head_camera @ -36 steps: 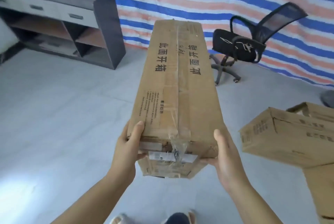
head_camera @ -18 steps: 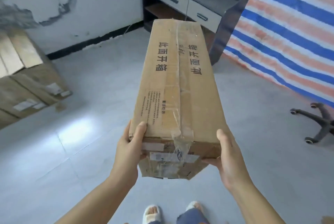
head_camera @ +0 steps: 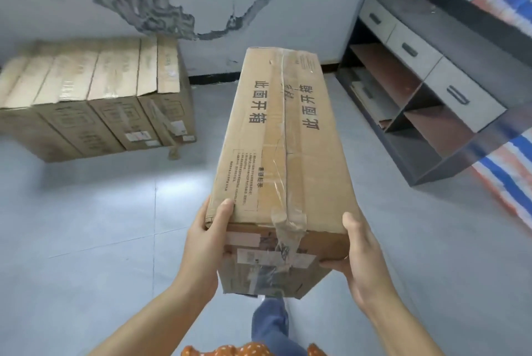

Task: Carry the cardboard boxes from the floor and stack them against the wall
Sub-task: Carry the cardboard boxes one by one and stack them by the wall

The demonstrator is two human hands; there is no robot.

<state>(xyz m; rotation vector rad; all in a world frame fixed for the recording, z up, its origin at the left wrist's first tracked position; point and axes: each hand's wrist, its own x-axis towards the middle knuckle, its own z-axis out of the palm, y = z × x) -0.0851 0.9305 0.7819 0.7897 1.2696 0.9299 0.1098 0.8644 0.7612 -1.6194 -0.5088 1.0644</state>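
The view has swung left over the last second: the office chair and the loose boxes on the floor have gone from sight, and the wall [head_camera: 288, 4] with its peeling paint now fills the top of the frame, with the stack [head_camera: 95, 99] of boxes set against it at upper left. That means the person has turned from the pick-up spot to face the drop-off.

The box [head_camera: 282, 148] is held out in front, long axis pointing away toward the wall, clear of the floor [head_camera: 86, 240]. Its grip has not changed. The left hand [head_camera: 205, 240] clasps the near left corner, thumb on the top face and fingers curled round the end. The right hand [head_camera: 361, 252] cups the near right corner, thumb up along the side and fingers under the end face. Both hands carry it together.

A dark shelf unit [head_camera: 431, 82] stands to the right of the wall, well apart from the stack.

By this reading the carry is about midway: the box is well short of the stack, and the remaining work is likely to walk left and forward, then set it on or beside the row there.
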